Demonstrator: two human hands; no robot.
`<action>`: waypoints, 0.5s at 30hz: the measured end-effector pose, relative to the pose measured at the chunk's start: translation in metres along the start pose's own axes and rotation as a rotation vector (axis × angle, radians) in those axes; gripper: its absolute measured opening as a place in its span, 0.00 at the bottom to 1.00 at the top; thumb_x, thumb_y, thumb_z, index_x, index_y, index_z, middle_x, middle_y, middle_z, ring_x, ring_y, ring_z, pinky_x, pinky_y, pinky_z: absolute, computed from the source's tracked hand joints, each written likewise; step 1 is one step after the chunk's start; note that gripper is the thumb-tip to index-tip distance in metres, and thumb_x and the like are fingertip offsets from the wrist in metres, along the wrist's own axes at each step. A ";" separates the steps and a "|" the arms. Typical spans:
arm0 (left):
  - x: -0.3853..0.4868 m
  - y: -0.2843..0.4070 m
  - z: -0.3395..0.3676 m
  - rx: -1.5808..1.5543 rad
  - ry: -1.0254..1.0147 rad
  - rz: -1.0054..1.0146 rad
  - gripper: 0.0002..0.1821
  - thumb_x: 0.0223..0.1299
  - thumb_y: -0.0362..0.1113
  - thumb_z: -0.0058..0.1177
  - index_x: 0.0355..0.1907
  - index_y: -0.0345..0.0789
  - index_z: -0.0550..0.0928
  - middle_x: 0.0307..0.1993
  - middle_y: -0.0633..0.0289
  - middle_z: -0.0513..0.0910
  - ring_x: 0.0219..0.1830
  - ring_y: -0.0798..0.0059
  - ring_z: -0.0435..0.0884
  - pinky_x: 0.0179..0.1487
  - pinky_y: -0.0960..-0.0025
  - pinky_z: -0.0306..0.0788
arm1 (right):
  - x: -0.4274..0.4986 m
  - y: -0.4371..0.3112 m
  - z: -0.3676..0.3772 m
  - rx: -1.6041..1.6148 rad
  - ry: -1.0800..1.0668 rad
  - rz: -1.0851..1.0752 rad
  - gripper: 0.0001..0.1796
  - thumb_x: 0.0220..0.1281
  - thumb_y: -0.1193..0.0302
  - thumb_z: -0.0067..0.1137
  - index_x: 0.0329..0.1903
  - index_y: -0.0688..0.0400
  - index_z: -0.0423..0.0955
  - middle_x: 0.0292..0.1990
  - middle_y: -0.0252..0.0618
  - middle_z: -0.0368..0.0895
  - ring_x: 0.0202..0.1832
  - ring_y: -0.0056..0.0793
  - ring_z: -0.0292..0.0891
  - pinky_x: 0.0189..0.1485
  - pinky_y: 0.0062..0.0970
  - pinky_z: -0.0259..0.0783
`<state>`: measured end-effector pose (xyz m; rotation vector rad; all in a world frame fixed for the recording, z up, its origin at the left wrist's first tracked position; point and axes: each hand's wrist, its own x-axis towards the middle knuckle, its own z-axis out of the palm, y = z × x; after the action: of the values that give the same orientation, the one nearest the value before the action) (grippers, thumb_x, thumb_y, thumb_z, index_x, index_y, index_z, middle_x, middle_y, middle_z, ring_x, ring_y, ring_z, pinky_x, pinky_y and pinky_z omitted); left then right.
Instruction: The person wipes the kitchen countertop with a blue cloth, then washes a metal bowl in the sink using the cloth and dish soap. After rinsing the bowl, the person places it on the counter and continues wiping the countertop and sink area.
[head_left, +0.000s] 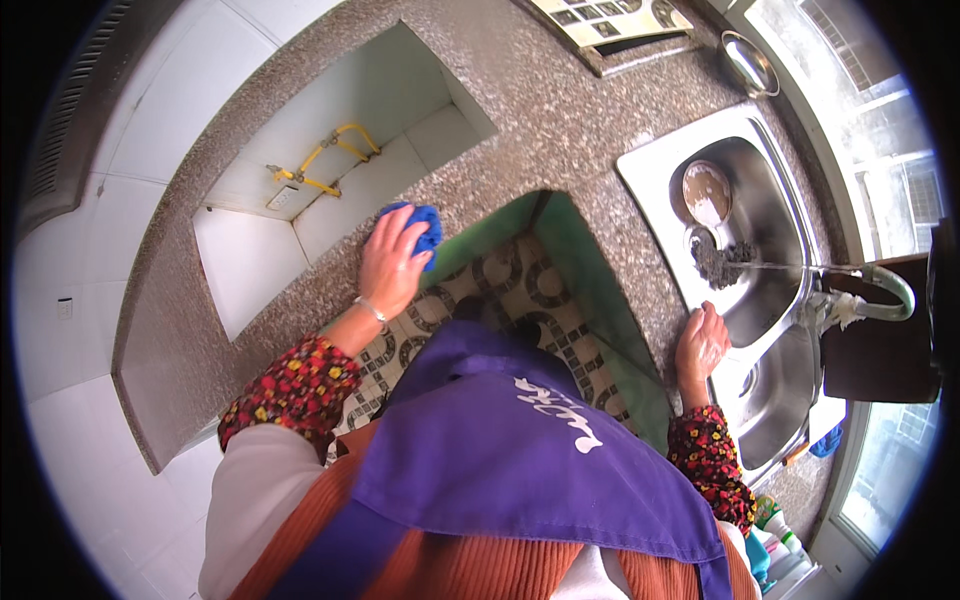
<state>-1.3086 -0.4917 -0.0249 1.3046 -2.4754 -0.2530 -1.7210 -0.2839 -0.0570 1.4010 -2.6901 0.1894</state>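
Observation:
My left hand (391, 264) presses a blue cloth (429, 238) onto the narrow strip of speckled stone countertop (315, 296) between the cutout and the counter's front edge. At the right, my right hand (703, 346) rests on the front rim of the stainless steel double sink (651, 166), near the divider between its bowls. It looks wet, with suds on its back, and its fingers are partly hidden from view. In the farther bowl, a thin water stream from the faucet (892, 289) falls onto a dark scouring pad (721, 261). Beside that lies a round, suds-covered dish (706, 193).
Yellow gas pipe (311, 161) and a wall socket (283, 198) show inside the rectangular cutout (442, 154). A patterned panel (611, 19) and a round metal dish (748, 64) lie at the back. Bottles (780, 536) stand lower right. Below is patterned tile floor (487, 270).

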 end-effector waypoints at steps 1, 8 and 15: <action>0.014 0.005 0.006 0.029 -0.118 -0.072 0.23 0.52 0.41 0.56 0.51 0.38 0.72 0.59 0.55 0.67 0.62 0.53 0.62 0.63 0.55 0.60 | 0.000 -0.001 0.001 0.019 0.016 -0.004 0.17 0.65 0.63 0.40 0.50 0.57 0.71 0.42 0.43 0.77 0.47 0.42 0.70 0.53 0.41 0.60; 0.198 -0.004 0.093 -0.018 0.053 0.059 0.16 0.56 0.43 0.51 0.48 0.45 0.74 0.51 0.60 0.71 0.50 0.59 0.70 0.51 0.57 0.68 | -0.001 0.002 0.002 0.030 0.046 -0.015 0.19 0.66 0.62 0.37 0.51 0.59 0.70 0.42 0.46 0.77 0.48 0.47 0.69 0.53 0.42 0.60; 0.271 -0.110 0.043 0.204 0.083 -0.208 0.11 0.57 0.41 0.48 0.41 0.46 0.81 0.42 0.60 0.79 0.48 0.60 0.73 0.45 0.59 0.72 | 0.001 0.014 0.012 -0.013 0.091 -0.039 0.19 0.68 0.63 0.35 0.50 0.59 0.71 0.43 0.47 0.77 0.47 0.47 0.70 0.50 0.42 0.63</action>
<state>-1.3828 -0.7776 -0.0426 1.6233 -2.3469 0.0062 -1.7328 -0.2786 -0.0701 1.4041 -2.5842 0.2262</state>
